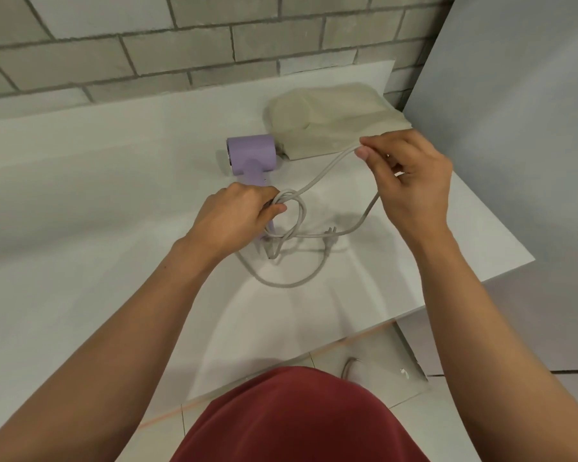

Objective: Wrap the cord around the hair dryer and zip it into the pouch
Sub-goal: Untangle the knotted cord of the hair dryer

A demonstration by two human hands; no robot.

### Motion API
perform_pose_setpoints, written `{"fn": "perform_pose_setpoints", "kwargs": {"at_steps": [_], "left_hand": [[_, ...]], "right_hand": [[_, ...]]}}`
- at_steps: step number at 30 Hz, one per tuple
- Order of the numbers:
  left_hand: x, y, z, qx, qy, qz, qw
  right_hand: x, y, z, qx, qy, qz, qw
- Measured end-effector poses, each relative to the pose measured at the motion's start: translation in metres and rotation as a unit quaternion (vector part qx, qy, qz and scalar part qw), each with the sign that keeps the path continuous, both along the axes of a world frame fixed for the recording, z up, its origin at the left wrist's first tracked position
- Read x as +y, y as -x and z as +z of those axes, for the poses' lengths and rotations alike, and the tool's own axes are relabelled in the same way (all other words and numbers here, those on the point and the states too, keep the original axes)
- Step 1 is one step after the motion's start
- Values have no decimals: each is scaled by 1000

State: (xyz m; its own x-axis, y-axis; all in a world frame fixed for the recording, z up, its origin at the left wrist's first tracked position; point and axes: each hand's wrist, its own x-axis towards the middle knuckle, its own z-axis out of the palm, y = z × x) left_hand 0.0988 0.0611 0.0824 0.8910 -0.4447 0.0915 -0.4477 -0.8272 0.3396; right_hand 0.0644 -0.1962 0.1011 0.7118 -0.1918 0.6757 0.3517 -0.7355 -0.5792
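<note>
Left hand [237, 215] clamps the dryer [251, 155] handle and coils; right hand [411, 175] pinches cord [327, 168]; I judge slack may, seemingly, unwind

Left hand [234, 211] clasps a lilac hair dryer [252, 156] by its handle on a white counter [80, 201]. Right hand [411, 181] pinches the grey cord [327, 168], lifted above a beige pouch [327, 118].

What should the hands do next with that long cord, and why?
Probably the right hand should carry the cord it pinches back over the handle and lay one more loop there. The left hand already grips the purple hair dryer by its handle with a few loops, but much cord and the plug lie loose on the table.
</note>
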Motion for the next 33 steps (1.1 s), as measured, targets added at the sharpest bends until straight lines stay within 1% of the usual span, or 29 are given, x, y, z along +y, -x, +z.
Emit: {"fn": "perform_pose_setpoints", "kwargs": {"at_steps": [2,5,6,8,10,13,17,20,23,27,33], "left_hand": [[-2,0,-2,7,9,-1,1000],[0,-3,-9,37,37,-3,999],[1,-4,-11,48,51,-4,998],[2,-5,-14,76,113,4,991],[4,-4,-13,112,179,23,977],[7,-6,-15,150,244,33,958],[11,-9,-17,191,338,49,920],[9,-10,-18,193,333,49,922],[10,-10,-19,204,330,42,921],[7,-9,-18,200,329,23,923],[6,-8,-19,190,332,10,924]], "right_hand": [[-4,-1,-1,44,10,3,999],[-10,-4,-4,139,52,8,989],[-12,-4,-6,163,64,8,985],[-12,-3,-10,186,76,10,980],[-10,-2,-13,179,80,19,981],[-3,1,-14,153,104,35,982],[21,6,-11,68,144,83,984],[40,6,-14,30,205,109,972],[50,0,-21,52,243,131,960],[57,-7,-29,81,265,120,953],[53,-9,-22,65,273,88,956]]}}
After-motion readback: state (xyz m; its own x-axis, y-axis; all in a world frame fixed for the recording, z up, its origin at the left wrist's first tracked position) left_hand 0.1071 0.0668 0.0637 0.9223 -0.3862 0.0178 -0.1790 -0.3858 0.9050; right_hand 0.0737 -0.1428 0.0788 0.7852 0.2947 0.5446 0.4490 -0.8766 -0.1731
